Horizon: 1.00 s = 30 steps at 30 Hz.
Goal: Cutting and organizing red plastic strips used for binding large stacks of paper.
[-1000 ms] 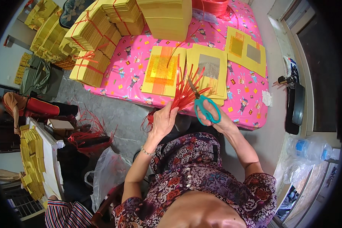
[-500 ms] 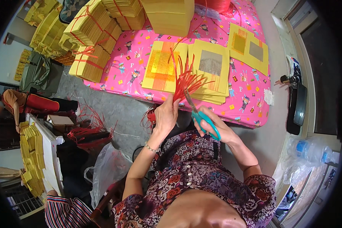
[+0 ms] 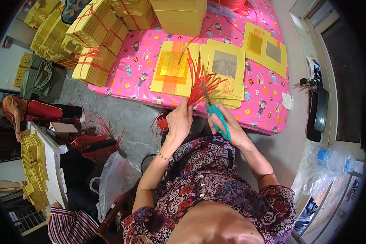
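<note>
Your left hand (image 3: 179, 122) pinches the strips (image 3: 197, 92); right of them, your right hand (image 3: 234, 129) curls round the scissors (image 3: 223, 123).

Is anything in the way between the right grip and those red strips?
Only the teal-handled scissors, held in the right grip: their blades overlap the red strips in this view. Nothing else visible intervenes.

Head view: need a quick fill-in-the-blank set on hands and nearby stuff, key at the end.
1. The right hand holds a pair of teal-handled ____.
2. The bunch of strips in the left hand is coloured ____.
3. The beaded bracelet is on the ____ wrist.
4. The patterned table cover has a ____ background.

Missing words: scissors; red; left; pink.
</note>
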Motion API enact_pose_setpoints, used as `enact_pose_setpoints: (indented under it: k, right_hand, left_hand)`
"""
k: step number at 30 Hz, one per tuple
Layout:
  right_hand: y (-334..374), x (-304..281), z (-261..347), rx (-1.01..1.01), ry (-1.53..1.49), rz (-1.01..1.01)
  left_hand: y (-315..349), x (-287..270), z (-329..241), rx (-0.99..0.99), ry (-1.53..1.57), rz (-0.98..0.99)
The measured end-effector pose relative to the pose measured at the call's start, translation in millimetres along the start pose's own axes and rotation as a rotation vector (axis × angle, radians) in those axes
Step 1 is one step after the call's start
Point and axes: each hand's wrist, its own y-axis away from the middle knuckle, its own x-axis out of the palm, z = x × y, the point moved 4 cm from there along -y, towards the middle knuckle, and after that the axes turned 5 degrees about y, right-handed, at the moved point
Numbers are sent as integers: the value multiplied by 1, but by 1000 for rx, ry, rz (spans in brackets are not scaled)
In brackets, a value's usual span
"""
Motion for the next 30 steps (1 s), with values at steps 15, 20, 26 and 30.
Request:
enact_pose_setpoints:
  k: [15, 20, 26, 30]
  right_hand:
    - [3, -1, 11, -170, 614, -318]
    - [5, -1, 12, -160, 772, -411]
    - [5, -2, 11, -224, 910, -471]
    - [3, -4, 5, -218, 857, -497]
  left_hand:
    - [-1, 2, -5, 7, 65, 31]
    - [-1, 5, -3, 9, 73, 48]
    - [0, 4, -7, -18, 122, 90]
    - [0, 2, -13, -3, 119, 87]
